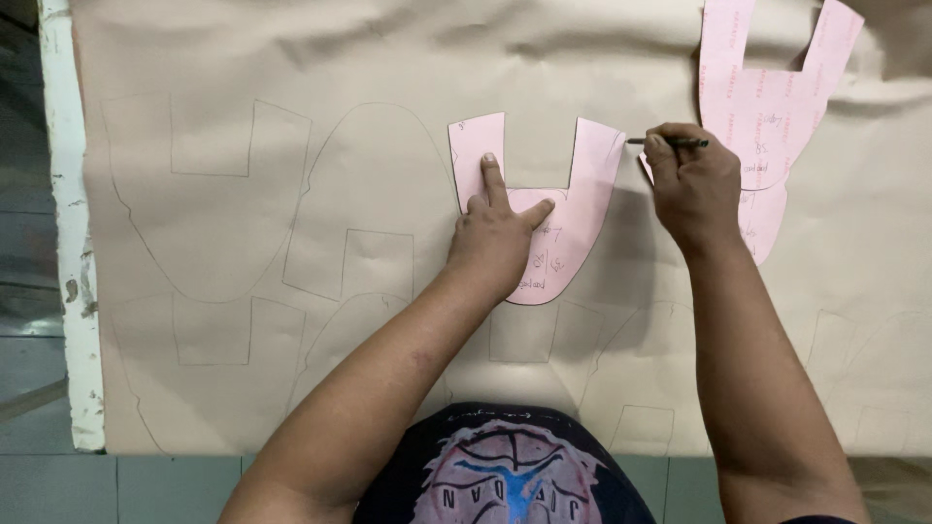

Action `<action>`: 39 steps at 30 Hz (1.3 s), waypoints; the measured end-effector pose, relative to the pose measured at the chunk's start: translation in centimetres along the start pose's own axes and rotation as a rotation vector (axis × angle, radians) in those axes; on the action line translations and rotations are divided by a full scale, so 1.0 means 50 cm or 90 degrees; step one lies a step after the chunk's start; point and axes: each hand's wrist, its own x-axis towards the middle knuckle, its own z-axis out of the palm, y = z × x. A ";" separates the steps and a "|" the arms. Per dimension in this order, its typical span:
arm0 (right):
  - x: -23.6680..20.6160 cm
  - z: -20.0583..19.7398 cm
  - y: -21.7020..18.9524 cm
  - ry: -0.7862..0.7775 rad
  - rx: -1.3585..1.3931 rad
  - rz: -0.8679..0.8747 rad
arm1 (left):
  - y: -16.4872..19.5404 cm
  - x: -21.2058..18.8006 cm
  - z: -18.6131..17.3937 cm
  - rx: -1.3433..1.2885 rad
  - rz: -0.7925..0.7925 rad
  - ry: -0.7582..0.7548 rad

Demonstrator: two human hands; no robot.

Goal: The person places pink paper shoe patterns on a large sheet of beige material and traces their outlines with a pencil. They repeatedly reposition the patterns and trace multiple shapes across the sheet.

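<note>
Left grip (495, 228): released, flat on pink U-shaped template (553, 228), index finger extended along its left prong, thumb spread across its middle. Right grip (691, 180): clenched on dark pen (670, 143), tip touching outer edge of template's right prong. Template: flat on tan sheet (291, 58) covering table, near sheet centre. Second pink template (767, 107): right of first template, partly behind right grip. Pencilled outlines (209, 194): left of and below first template.
</note>
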 end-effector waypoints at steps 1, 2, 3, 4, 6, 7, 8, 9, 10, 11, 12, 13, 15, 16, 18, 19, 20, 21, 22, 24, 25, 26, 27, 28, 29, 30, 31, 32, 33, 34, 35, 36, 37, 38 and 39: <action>-0.019 0.000 0.000 0.002 0.012 0.008 | -0.002 -0.001 0.000 0.009 0.010 0.009; -0.047 0.001 -0.001 -0.006 -0.032 -0.012 | -0.005 -0.001 0.000 0.018 0.020 0.018; -0.080 0.000 -0.005 -0.014 -0.076 -0.033 | -0.008 -0.002 -0.001 0.026 0.030 0.028; -0.118 0.001 -0.012 -0.012 -0.082 -0.058 | -0.015 -0.005 -0.002 0.042 0.041 0.047; -0.192 0.005 -0.032 -0.034 -0.099 -0.100 | -0.030 -0.011 -0.004 0.072 0.062 0.084; -0.221 0.008 -0.043 -0.055 -0.110 -0.117 | -0.036 -0.010 -0.005 0.093 0.061 0.106; -0.249 0.011 -0.055 -0.066 -0.101 -0.144 | -0.040 -0.006 -0.008 0.113 0.061 0.128; -0.271 0.015 -0.067 -0.078 -0.092 -0.172 | -0.044 -0.004 -0.009 0.134 0.060 0.150; -0.286 0.020 -0.078 -0.087 -0.075 -0.189 | -0.051 -0.007 -0.009 0.120 0.061 0.148; -0.298 0.025 -0.089 -0.097 -0.058 -0.205 | -0.058 -0.010 -0.009 0.105 0.062 0.146; -0.304 0.029 -0.099 -0.107 -0.041 -0.222 | -0.064 -0.012 -0.008 0.091 0.063 0.144; -0.304 0.034 -0.107 -0.117 -0.024 -0.227 | -0.069 -0.013 -0.007 0.084 0.070 0.153; -0.300 0.043 -0.122 -0.137 0.012 -0.238 | -0.078 -0.012 -0.005 0.070 0.084 0.172; -0.299 0.048 -0.130 -0.144 0.018 -0.248 | -0.081 -0.012 -0.001 0.064 0.087 0.176; -0.290 0.063 -0.144 -0.153 0.030 -0.273 | -0.093 -0.004 0.002 0.054 0.094 0.190; -0.283 0.071 -0.150 -0.165 0.037 -0.276 | -0.102 0.001 0.002 0.036 0.105 0.208; -0.275 0.079 -0.156 -0.177 0.044 -0.277 | -0.113 0.008 0.002 0.019 0.116 0.225; -0.264 0.088 -0.162 -0.189 0.051 -0.280 | -0.126 0.015 0.000 0.002 0.126 0.242; -0.252 0.098 -0.169 -0.179 0.047 -0.295 | -0.138 0.022 -0.002 -0.023 0.126 0.233; -0.224 0.121 -0.183 -0.159 0.040 -0.324 | -0.160 0.034 -0.006 -0.072 0.124 0.211; -0.204 0.135 -0.189 -0.147 0.042 -0.332 | -0.170 0.039 -0.009 -0.098 0.137 0.220; -0.181 0.150 -0.196 -0.133 0.043 -0.342 | -0.179 0.044 -0.012 -0.123 0.149 0.230; -0.158 0.163 -0.202 -0.120 0.045 -0.351 | -0.185 0.047 -0.015 -0.147 0.161 0.240; -0.137 0.174 -0.206 -0.102 0.051 -0.359 | -0.188 0.048 -0.016 -0.159 0.163 0.236; -0.116 0.186 -0.210 -0.084 0.057 -0.368 | -0.192 0.048 -0.018 -0.169 0.164 0.233; -0.103 0.194 -0.213 -0.065 0.063 -0.377 | -0.194 0.049 -0.021 -0.180 0.166 0.229; -0.096 0.199 -0.212 -0.070 0.081 -0.347 | -0.196 0.049 -0.022 -0.183 0.159 0.224; -0.091 0.202 -0.208 -0.076 0.097 -0.318 | -0.198 0.048 -0.023 -0.186 0.153 0.219; -0.088 0.205 -0.201 -0.080 0.113 -0.288 | -0.199 0.047 -0.023 -0.190 0.148 0.214; -0.087 0.204 -0.189 -0.062 0.159 -0.242 | -0.201 0.047 -0.022 -0.194 0.160 0.229; -0.087 0.198 -0.171 -0.044 0.205 -0.196 | -0.202 0.045 -0.018 -0.200 0.172 0.244; -0.086 0.189 -0.149 -0.026 0.250 -0.149 | -0.204 0.043 -0.014 -0.205 0.184 0.257; -0.081 0.177 -0.122 -0.002 0.146 -0.106 | -0.206 0.043 -0.010 -0.206 0.183 0.257; -0.077 0.161 -0.095 0.021 0.041 -0.063 | -0.208 0.043 -0.004 -0.208 0.181 0.257; -0.078 0.148 -0.070 0.049 -0.032 -0.052 | -0.209 0.043 0.001 -0.210 0.180 0.257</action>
